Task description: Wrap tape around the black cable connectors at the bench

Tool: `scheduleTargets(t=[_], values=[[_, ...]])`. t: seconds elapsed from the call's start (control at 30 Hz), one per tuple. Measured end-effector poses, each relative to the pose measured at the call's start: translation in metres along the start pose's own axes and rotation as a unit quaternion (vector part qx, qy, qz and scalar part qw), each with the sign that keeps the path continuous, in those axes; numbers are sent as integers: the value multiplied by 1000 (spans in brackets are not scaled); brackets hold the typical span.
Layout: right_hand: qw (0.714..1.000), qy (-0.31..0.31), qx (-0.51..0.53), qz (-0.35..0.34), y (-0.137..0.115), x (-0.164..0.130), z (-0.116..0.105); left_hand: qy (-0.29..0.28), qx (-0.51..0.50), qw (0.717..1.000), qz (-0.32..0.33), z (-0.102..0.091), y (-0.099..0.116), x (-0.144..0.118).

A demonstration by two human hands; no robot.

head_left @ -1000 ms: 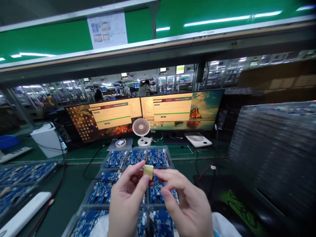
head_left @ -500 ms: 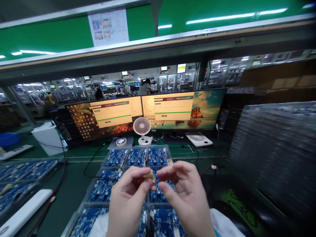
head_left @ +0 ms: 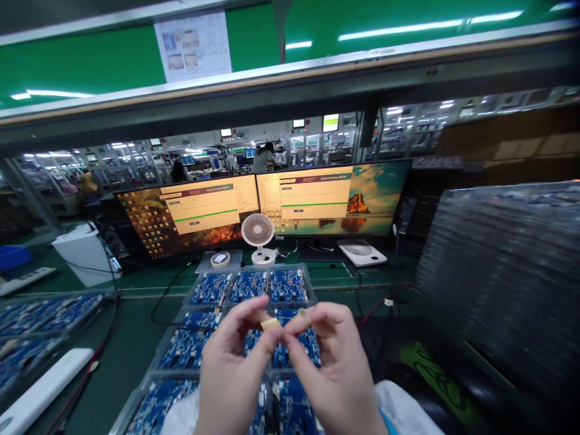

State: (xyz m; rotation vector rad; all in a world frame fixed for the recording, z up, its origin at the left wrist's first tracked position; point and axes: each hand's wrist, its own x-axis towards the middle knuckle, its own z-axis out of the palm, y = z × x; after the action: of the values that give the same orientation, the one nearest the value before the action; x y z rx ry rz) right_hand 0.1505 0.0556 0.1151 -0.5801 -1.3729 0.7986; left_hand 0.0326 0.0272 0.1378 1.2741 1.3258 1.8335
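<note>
Both hands are raised in front of me over a clear tray (head_left: pixel 190 294) of blue circuit boards (head_left: pixel 211 289). My left hand (head_left: pixel 233 374) and my right hand (head_left: pixel 330 377) pinch a small yellowish piece (head_left: pixel 270 324) between their fingertips, each gripping one side. The piece looks thin and tape-like, seen nearly edge-on. White sleeves show at both wrists.
Two monitors (head_left: pixel 254 205) stand at the back with a small white fan (head_left: pixel 258 232) and a tape roll (head_left: pixel 220 259) before them. Another tray of boards (head_left: pixel 40 314) lies at left beside a white bar (head_left: pixel 43 386). A tall stack of dark trays (head_left: pixel 502 272) fills the right.
The yellowish piece has turned from face-on to nearly edge-on and dropped a little. My right fingers have shifted around it; both hands stay close together.
</note>
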Motion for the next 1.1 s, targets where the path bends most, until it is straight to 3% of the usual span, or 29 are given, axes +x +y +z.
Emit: scheduleTargets(t=[0.13,0.27,0.47,0.7,0.93,1.1], values=[[999,-13,-34,-29,1,-5,6,-51,28,997,49,-8,1,2],[998,-49,17,-19,1,-5,7,-36,-47,994,91,-10,-2,1],[999,-15,-2,-37,0,-4,4,-92,-110,990,15,-9,-2,6],[999,-15,29,-19,0,-7,7,-39,-157,986,48,-7,-2,3],[984,51,151,82,0,-2,9,9,-183,982,-54,12,-4,-7],[989,2,124,81,4,-2,8,29,-156,987,-36,6,0,-1]])
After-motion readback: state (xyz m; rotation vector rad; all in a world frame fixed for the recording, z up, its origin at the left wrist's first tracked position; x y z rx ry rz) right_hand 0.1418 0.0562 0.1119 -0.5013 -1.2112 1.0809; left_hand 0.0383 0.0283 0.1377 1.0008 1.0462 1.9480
